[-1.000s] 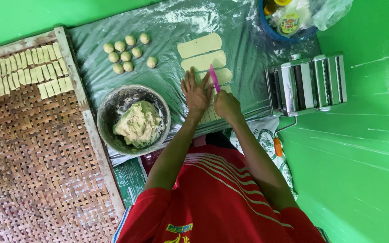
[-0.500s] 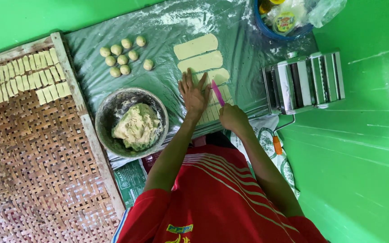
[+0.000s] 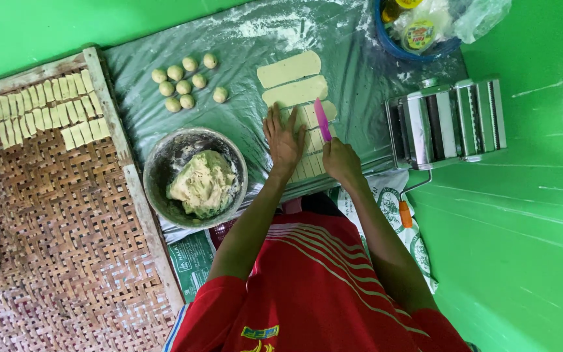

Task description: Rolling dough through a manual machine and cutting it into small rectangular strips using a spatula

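My left hand [image 3: 284, 138] lies flat with fingers spread on the cut dough sheet [image 3: 311, 146] at the centre of the frame, and my right hand [image 3: 341, 160] is closed around a pink knife [image 3: 322, 119] whose blade rests across that sheet. Above it lie two uncut dough sheets [image 3: 289, 69], and to their left I count eight dough balls [image 3: 184, 81]. One metal bowl [image 3: 193, 176] of dough sits left of centre, one pasta roller [image 3: 447, 120] at right.
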